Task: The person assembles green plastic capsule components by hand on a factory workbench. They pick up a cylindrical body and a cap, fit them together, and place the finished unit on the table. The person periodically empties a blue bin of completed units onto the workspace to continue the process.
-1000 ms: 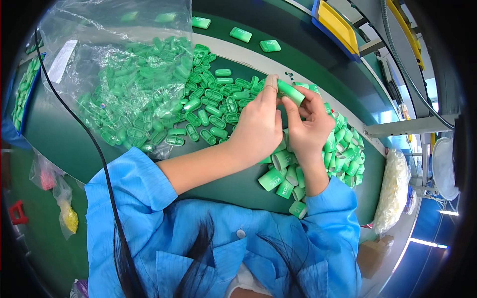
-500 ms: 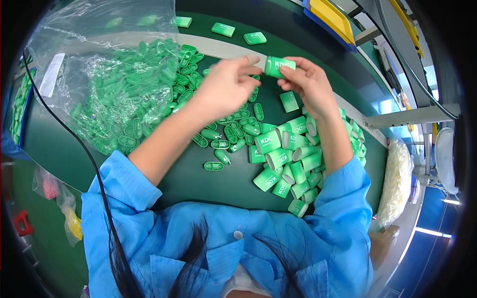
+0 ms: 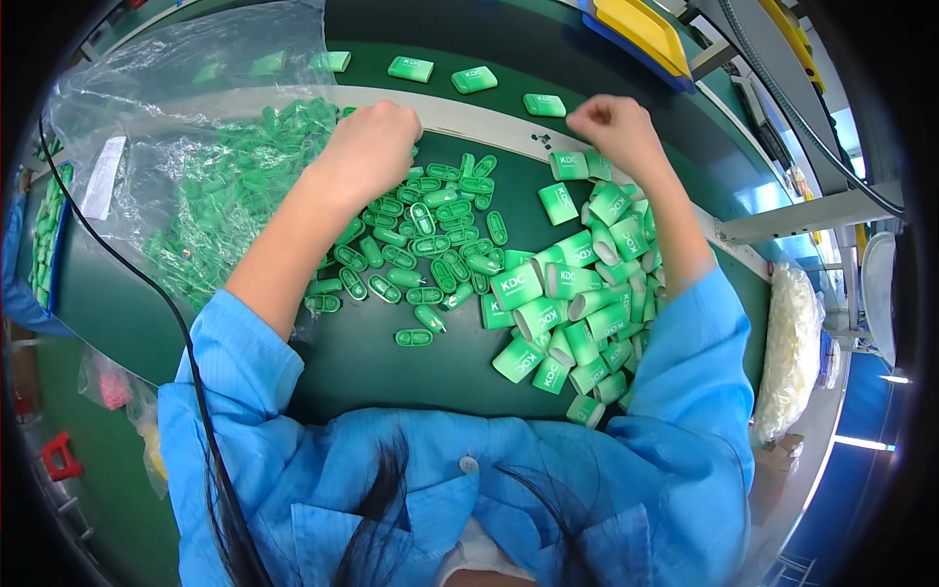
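Note:
My left hand [image 3: 377, 147] is closed over the upper edge of a heap of green oval plastic shells [image 3: 430, 220]; its fingertips and anything in them are hidden. My right hand [image 3: 624, 132] hovers with curled fingers by the far strip, just right of a green sleeved piece [image 3: 545, 105]. Whether anything sits in its fingers does not show. Below that hand lies a pile of green-and-white hollow oval sleeves [image 3: 577, 313] with white lettering. Another sleeve [image 3: 558, 203] lies at the pile's far left.
A clear plastic bag [image 3: 196, 127] covers many shells at the left. Several sleeved pieces [image 3: 474, 79] lie in a row on the far green belt [image 3: 372, 93]. A yellow tray [image 3: 641, 34] is at the back. A black cable [image 3: 147, 274] runs down the left; a bag of pale pieces [image 3: 787, 352] stands right.
My right hand no longer shows the green sleeved piece; one now lies beside it on the belt. My left hand has moved left, away from the right. The belt's row has shifted left.

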`<state>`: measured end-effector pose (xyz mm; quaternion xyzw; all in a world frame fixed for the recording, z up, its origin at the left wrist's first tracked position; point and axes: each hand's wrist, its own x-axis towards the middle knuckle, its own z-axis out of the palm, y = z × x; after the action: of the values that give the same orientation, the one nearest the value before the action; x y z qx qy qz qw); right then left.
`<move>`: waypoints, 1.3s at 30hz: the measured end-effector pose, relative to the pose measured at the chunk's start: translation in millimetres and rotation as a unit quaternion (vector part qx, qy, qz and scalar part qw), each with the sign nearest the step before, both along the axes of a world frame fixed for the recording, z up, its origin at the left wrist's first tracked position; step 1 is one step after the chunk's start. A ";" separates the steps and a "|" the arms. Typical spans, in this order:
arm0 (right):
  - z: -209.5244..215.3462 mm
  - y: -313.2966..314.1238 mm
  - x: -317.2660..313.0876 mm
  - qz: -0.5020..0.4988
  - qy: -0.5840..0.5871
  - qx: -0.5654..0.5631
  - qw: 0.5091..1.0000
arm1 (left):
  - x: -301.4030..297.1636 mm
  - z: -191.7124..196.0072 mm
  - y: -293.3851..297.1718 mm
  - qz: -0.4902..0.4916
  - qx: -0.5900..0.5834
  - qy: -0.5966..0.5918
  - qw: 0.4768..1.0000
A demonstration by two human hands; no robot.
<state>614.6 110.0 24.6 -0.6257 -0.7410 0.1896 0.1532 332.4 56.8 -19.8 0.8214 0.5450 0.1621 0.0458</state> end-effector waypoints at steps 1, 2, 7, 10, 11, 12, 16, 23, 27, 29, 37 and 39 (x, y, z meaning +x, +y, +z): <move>8.1 -14.7 -1.3 0.031 -0.063 -0.010 0.997 | -1.7 -2.8 -0.5 0.005 0.006 0.007 1.000; 13.8 -33.9 -7.8 0.046 -0.135 -0.022 0.990 | -1.0 -2.3 -4.0 0.016 0.020 -0.003 1.000; -9.6 -89.6 -5.2 0.164 -0.187 0.129 0.960 | 24.0 17.4 -25.0 -0.014 0.030 -0.193 0.981; -16.9 -100.6 -15.5 0.132 -0.106 0.131 0.977 | 34.9 10.7 -32.7 -0.015 -0.218 -0.444 0.869; -14.0 -100.9 -20.8 0.111 -0.040 0.069 0.991 | 35.2 7.3 -33.2 -0.021 -0.281 -0.522 0.805; -7.1 -101.0 -27.2 0.089 0.026 0.007 0.996 | 32.4 8.8 -34.0 -0.055 -0.324 -0.542 0.774; 9.2 -99.9 -39.5 0.078 0.340 -0.145 0.926 | 31.5 3.0 -36.6 -0.069 -0.358 -0.631 0.684; -14.7 -97.3 -45.2 0.027 0.467 -0.138 0.873 | 44.0 -1.8 -43.9 -0.044 -0.313 -0.626 0.713; -13.6 -96.0 -42.1 0.038 0.447 -0.129 0.884 | 48.2 1.3 -46.1 -0.030 -0.293 -0.615 0.731; -14.0 -96.2 -41.3 0.043 0.454 -0.127 0.881 | 48.2 0.4 -45.9 -0.042 -0.270 -0.611 0.743; -22.9 -100.6 -33.9 0.040 0.493 -0.129 0.859 | 51.3 -4.2 -48.9 -0.083 -0.253 -0.598 0.756; -22.3 -103.4 -34.9 0.050 0.472 -0.103 0.874 | 53.9 -7.2 -49.9 -0.063 -0.219 -0.601 0.766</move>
<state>579.7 6.6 2.3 -0.4360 -0.5875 0.5450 0.4095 386.3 6.8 -27.0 0.5559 0.3731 0.4958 0.5531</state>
